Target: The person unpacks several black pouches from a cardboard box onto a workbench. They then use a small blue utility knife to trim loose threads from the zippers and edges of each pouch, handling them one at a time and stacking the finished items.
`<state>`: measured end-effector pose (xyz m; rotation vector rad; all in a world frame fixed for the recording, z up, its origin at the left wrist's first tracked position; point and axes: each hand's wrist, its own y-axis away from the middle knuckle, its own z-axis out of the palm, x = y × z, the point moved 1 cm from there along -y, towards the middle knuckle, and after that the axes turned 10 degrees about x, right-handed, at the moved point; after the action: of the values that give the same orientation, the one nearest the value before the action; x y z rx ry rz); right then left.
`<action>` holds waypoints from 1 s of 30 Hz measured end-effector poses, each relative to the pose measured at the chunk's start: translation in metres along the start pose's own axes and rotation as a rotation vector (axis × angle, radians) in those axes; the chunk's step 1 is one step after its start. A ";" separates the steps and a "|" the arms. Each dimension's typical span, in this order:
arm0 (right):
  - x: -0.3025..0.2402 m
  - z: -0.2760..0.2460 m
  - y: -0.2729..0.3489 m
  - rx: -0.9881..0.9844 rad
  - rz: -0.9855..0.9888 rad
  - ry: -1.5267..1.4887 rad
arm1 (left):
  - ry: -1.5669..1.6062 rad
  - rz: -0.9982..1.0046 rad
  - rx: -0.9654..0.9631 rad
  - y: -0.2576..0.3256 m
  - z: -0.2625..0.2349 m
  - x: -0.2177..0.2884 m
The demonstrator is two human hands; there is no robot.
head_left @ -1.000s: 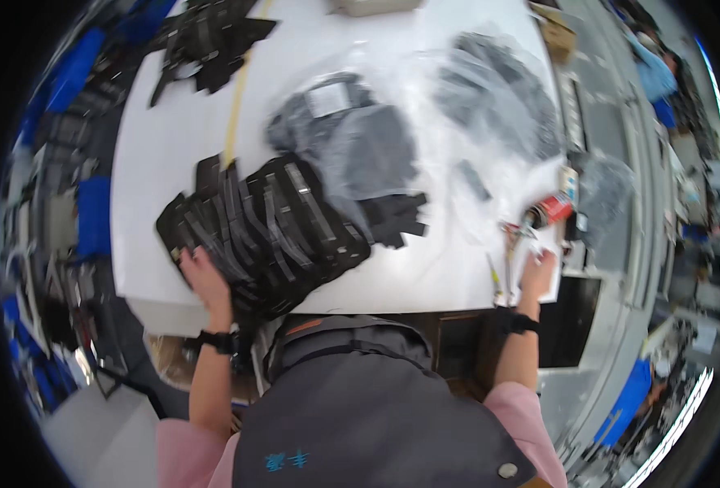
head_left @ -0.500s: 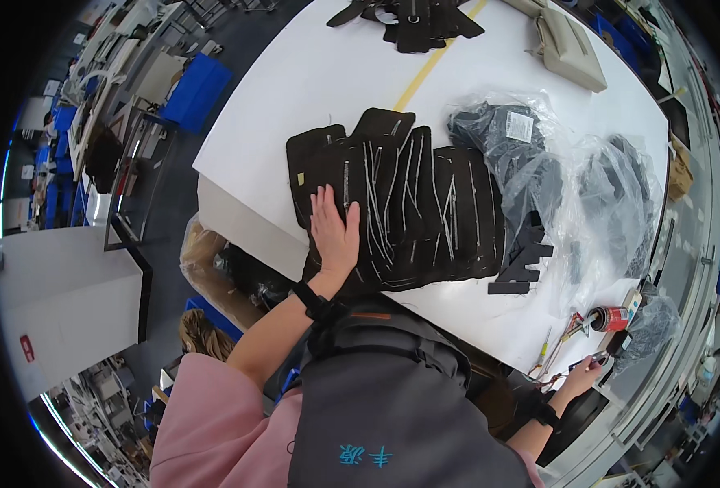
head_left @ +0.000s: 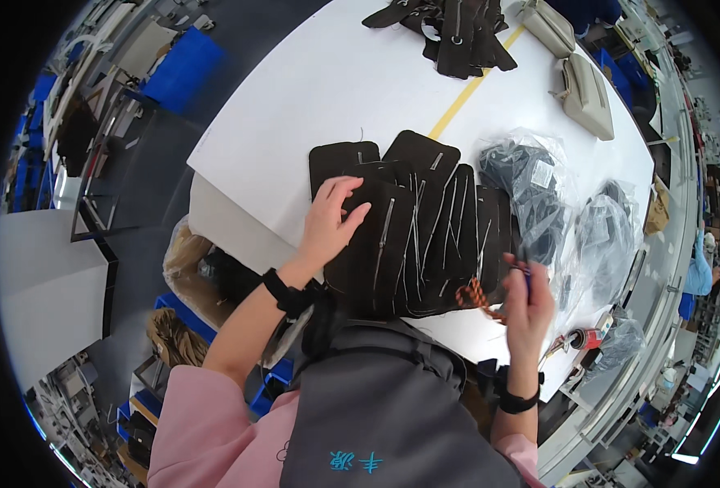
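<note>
Dark brown fabric panels (head_left: 360, 268) lie overlapped in a fanned pile near the table's front edge. Silvery zips and loose white threads run across them. At the pile's left side my left hand (head_left: 331, 224) rests on the fabric, thumb and fingers apart, gripping nothing I can see. My right hand (head_left: 529, 305) is raised over the right end of the pile, closed round small thread snips (head_left: 526, 272), dark and partly hidden by the fingers. From it hangs an orange and black twisted cord (head_left: 475, 298).
Clear plastic bags (head_left: 539, 175) with dark items lie right of the pile. A red can (head_left: 585, 338) stands at the front right. More dark zipped pieces (head_left: 466, 37) and beige pouches (head_left: 585, 98) sit at the far side of the white table (head_left: 270, 122).
My right hand has come from beside the red can to the pile, bringing the snips and cord. My left hand has gone from lying flat to curved, and the top panels have shifted.
</note>
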<state>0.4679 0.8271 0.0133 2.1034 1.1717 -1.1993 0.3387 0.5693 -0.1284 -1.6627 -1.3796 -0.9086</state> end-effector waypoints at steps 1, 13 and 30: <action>-0.010 0.019 -0.006 -0.077 0.024 0.022 | 0.019 -0.010 -0.058 -0.014 -0.005 0.003; -0.002 0.120 -0.037 -0.262 -0.171 0.298 | 0.149 0.050 -0.303 -0.053 0.005 -0.017; 0.022 0.154 -0.064 -0.348 0.029 0.304 | 0.259 0.027 -0.308 -0.047 0.008 -0.024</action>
<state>0.3468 0.7622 -0.0837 2.0654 1.3619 -0.6174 0.2885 0.5716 -0.1478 -1.7085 -1.0798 -1.3228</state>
